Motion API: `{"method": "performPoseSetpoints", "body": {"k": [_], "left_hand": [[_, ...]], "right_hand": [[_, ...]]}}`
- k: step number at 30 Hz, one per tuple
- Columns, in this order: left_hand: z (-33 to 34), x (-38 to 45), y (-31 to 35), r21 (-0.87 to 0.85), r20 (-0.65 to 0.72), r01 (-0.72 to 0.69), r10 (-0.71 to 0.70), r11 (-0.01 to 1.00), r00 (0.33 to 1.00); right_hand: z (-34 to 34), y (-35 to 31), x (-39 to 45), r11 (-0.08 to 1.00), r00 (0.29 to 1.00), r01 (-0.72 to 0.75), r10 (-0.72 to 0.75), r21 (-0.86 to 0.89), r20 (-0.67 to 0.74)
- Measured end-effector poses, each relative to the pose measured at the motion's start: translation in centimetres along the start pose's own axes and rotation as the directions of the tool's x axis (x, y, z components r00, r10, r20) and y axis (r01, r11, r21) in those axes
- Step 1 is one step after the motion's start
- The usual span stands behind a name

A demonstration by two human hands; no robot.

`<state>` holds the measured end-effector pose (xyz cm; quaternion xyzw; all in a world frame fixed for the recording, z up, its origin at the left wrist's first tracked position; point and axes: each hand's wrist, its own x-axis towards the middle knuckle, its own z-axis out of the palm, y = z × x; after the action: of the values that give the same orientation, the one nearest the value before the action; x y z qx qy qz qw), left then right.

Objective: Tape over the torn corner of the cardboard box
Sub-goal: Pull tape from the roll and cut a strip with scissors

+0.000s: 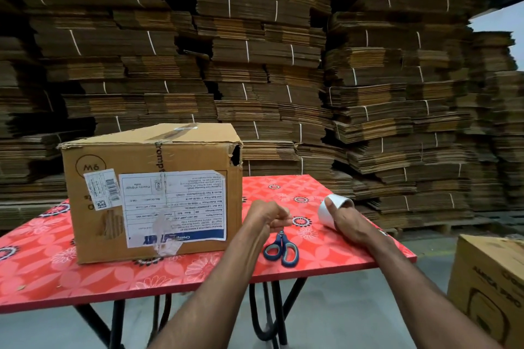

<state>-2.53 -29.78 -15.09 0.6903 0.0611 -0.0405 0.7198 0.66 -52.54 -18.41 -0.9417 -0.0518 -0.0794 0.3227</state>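
A brown cardboard box with a white and blue label stands upside down on the red floral table. Its torn corner gapes open at the upper right of the near face. My right hand grips a white tape roll above the table, to the right of the box. Just right of the box's lower side, my left hand is closed in a pinch, level with the roll. I cannot make out any strip of tape between the two hands.
Blue-handled scissors lie on the table below my left hand. Another cardboard box stands on the floor at the right. Tall stacks of flattened cartons fill the background behind the table.
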Motion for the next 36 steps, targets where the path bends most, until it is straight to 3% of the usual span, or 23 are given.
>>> {"method": "performPoseSetpoints", "body": {"k": [9,19,26,31,34,36], "left_hand": [[-0.3,0.6,-0.4,-0.041,-0.023,0.056,-0.057,0.998,0.998],[-0.7,0.0,-0.2,0.026,-0.081,0.02,-0.018,0.999,0.997],[-0.1,0.3,-0.3,0.031,-0.103,-0.007,0.01,1.0,0.995],[0.2,0.8,-0.6,0.041,-0.114,-0.02,0.024,0.999,0.993],[0.3,1.1,-0.7,0.039,-0.118,-0.03,0.034,0.999,0.992],[0.4,1.0,-0.6,0.041,-0.123,-0.036,0.041,0.998,0.992]], "right_hand": [[1.2,0.4,-0.3,0.998,0.998,-0.008,0.012,-0.063,0.064],[1.4,-0.1,-2.2,0.987,0.996,0.076,-0.081,-0.144,-0.031],[1.5,-0.8,-3.6,0.997,0.993,0.073,-0.073,-0.005,-0.091],[2.1,-1.5,-5.2,1.0,0.959,0.018,-0.011,0.021,-0.284],[2.9,-2.0,-6.1,0.998,0.832,-0.063,0.054,0.003,-0.552],[4.0,-3.6,-7.2,0.997,0.787,-0.056,0.01,-0.056,-0.617]]}}
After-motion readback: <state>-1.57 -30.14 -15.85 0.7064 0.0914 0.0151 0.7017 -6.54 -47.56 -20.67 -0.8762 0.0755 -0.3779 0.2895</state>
